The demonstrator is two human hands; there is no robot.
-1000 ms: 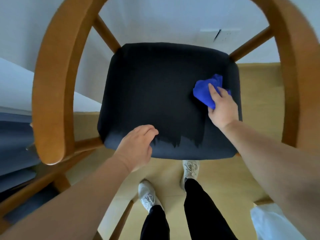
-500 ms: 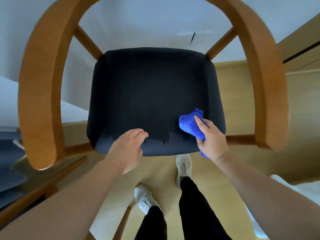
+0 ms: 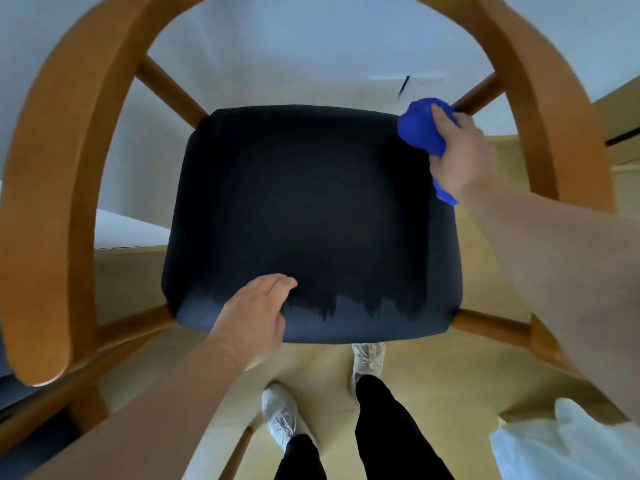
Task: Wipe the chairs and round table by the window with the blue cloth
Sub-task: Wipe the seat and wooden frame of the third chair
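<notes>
Dark seat [image 3: 311, 202] was touched by the relaxed left hand [image 3: 254, 317]. Blue cloth [image 3: 417, 128], gripped by the right hand [image 3: 462, 157], could be snagged on the strut [image 3: 479, 93].

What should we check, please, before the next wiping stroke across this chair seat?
1. The right hand grips the blue cloth firmly: ok.
2. The blue cloth sits at the far right corner of the seat: ok.
3. The left hand is at the seat's front edge, away from the cloth: ok.
4. Nothing else lies on the seat in the stroke's path: ok.
5. The seat is free of dust: cannot tell.
</notes>
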